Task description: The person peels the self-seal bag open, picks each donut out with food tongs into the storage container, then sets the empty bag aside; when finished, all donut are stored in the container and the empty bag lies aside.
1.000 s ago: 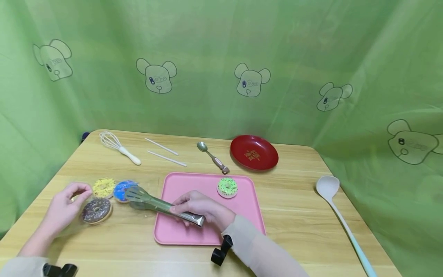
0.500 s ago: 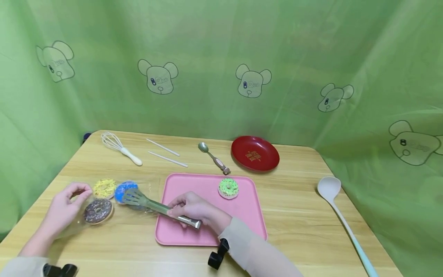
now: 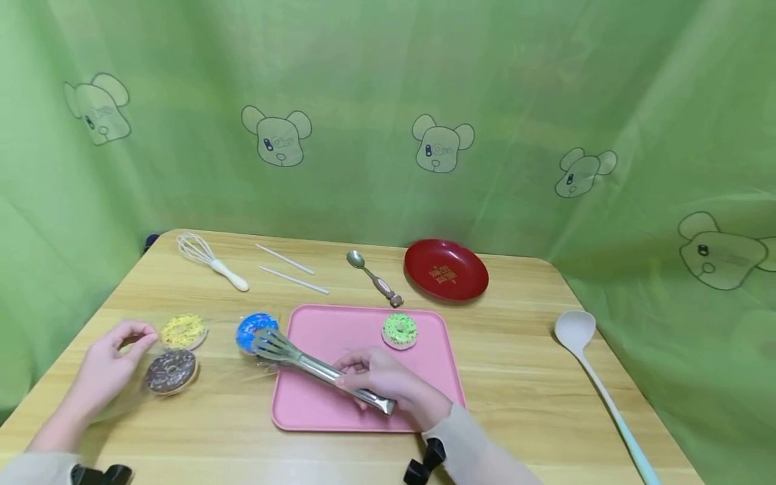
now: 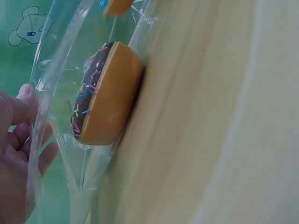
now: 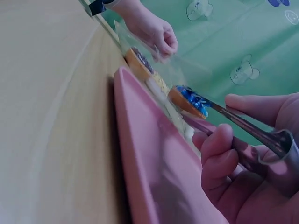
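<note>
My left hand pinches the edge of a clear plastic bag between thumb and finger. In the bag are a chocolate donut with sprinkles and a yellow donut. My right hand holds metal tongs around the middle, above the pink tray. The tongs' slotted tips are on a blue donut, with one tip on either side of it in the right wrist view. It is near the bag's mouth, by the tray's left edge. A green donut lies on the tray.
Along the back lie a white whisk, two white sticks, a small spoon and a red plate. A long ladle lies at the right. Behind the wooden table hangs a green curtain.
My right hand has moved right with the tongs, and the blue donut has come along, away from the yellow donut towards the tray. My left hand has stayed in place.
</note>
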Demonstrator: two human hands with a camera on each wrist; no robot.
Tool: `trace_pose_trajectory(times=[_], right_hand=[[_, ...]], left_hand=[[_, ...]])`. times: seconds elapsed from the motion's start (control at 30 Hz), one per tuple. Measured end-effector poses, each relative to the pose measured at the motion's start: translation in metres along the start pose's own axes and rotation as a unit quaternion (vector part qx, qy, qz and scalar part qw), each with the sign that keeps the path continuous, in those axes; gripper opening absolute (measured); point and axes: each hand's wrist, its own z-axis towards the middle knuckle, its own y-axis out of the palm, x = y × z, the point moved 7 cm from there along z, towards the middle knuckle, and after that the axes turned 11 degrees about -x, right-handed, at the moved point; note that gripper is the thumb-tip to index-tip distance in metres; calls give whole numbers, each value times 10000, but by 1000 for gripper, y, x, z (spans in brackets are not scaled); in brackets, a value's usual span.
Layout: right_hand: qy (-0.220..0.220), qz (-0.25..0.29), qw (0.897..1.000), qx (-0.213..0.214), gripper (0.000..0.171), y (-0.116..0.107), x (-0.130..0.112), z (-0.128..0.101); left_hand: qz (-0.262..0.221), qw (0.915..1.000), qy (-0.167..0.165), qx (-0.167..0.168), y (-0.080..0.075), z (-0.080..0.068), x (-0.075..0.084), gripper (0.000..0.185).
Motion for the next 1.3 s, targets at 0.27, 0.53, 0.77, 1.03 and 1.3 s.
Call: trace_pose_trajectory(times=[0.27,0.53,0.77,1.03,1.3], right_hand=[[62,340,9992,178,43,-22,18,-40],[-290,253,9989,262,45,-39,23,-82],[-374,221,9986,313,42,-44,35,-120],[31,466,9972,576,43,-51,57,-161],[41,752,9952,619,45,-53,72,-183]], left_hand=[[17,9999,-122,-25,-2,-2,0,15],[128,9999,-87,-4,-1,-2,-2,15],[115,9999,16,18,1,-3,-2,14],[76,9999,49,111,1,-2,-2,15],[69,9998,123,149,-1,0,0,12]])
